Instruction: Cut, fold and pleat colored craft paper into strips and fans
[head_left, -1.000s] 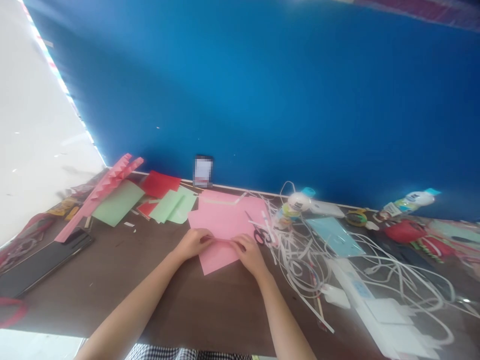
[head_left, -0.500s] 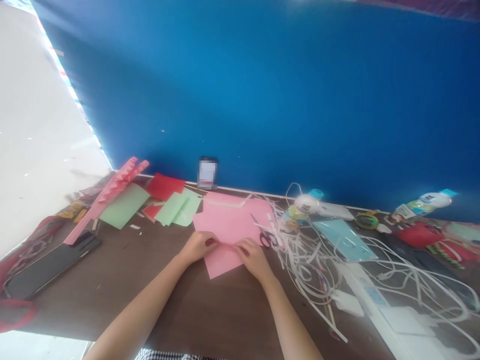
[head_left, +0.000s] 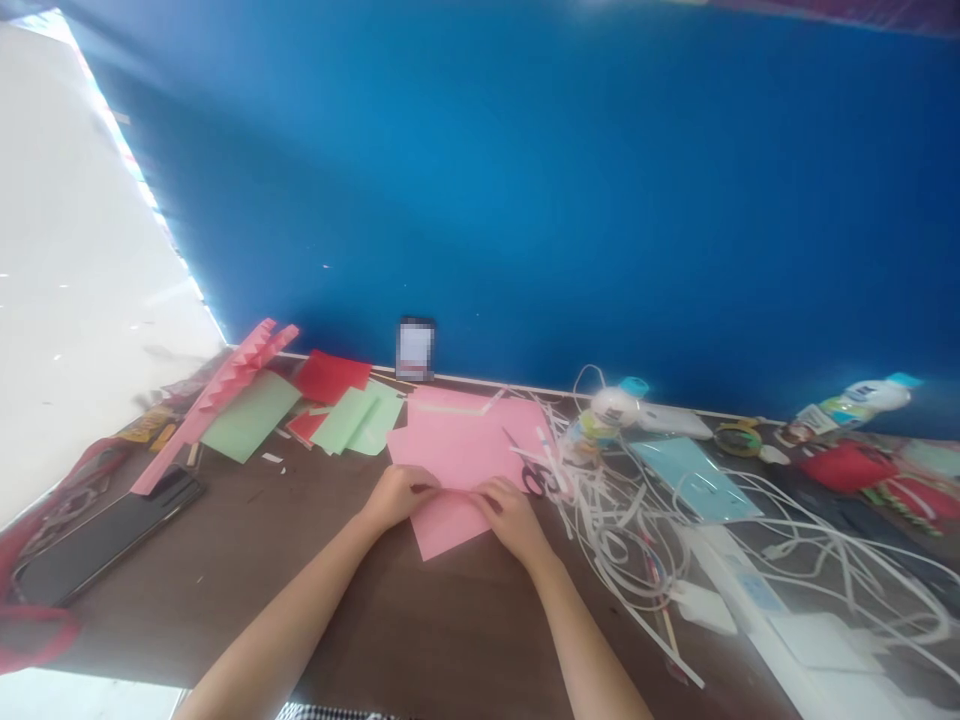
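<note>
A sheet of pink paper (head_left: 448, 528) lies in front of me, with a fold or raised edge running across it between my hands. My left hand (head_left: 401, 495) pinches the left end of that fold, fingers closed. At the right end, my right hand (head_left: 510, 510) grips the same paper between thumb and fingers. Larger pink sheets (head_left: 457, 440) lie flat just beyond. A pair of scissors (head_left: 534, 480) with dark handles rests on their right side, close to my right hand. Green paper (head_left: 360, 420) and red paper (head_left: 330, 377) lie to the left.
Tangled white cables and paper strips (head_left: 615, 545) spread over the right side, beside a power strip (head_left: 750, 610). Bottles (head_left: 611, 410) stand or lean near the blue wall (head_left: 480, 200). At left are a dark phone (head_left: 105, 540) and a pleated pink paper strip (head_left: 217, 400).
Both hands keep the same hold on the pink paper. The whole view has shifted only slightly.
</note>
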